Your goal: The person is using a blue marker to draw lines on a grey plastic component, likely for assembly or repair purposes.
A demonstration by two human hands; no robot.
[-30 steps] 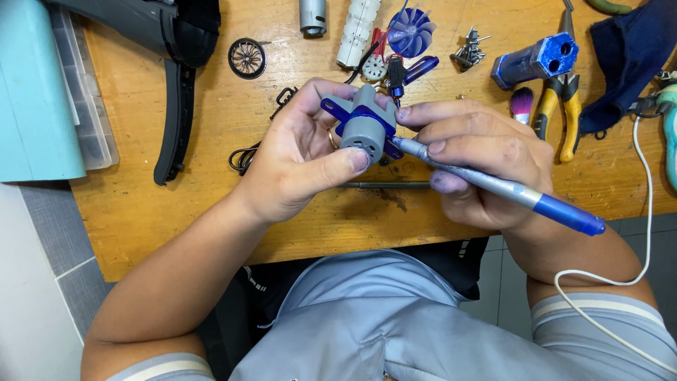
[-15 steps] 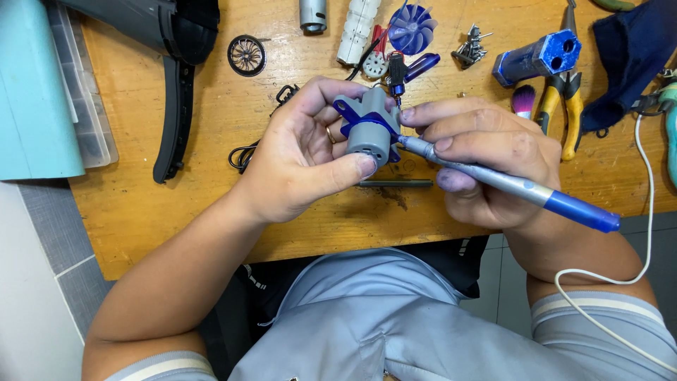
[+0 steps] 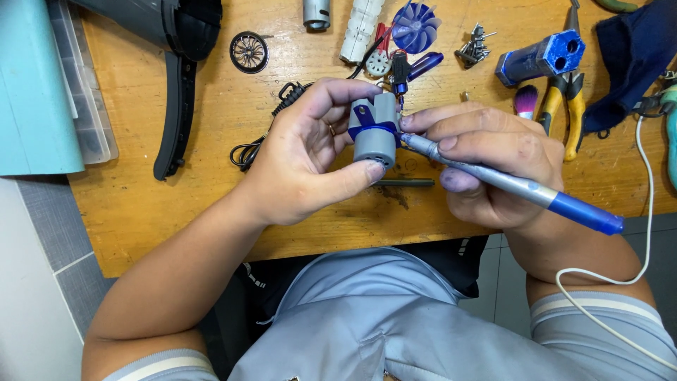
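Left hand [image 3: 310, 159] pinched the grey motor [image 3: 374, 130] at centre, above the wooden bench [image 3: 211, 197]. Right hand [image 3: 493, 166] gripped the screwdriver [image 3: 508, 183], tip entering from 3 o'clock (contact point hidden). Judgement: best kept axial, motor steady.

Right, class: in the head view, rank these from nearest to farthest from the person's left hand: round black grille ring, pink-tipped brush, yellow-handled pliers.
1. Round black grille ring, on the desk just up-left of the left hand.
2. Pink-tipped brush, to the right, beyond the right hand.
3. Yellow-handled pliers, farther right.
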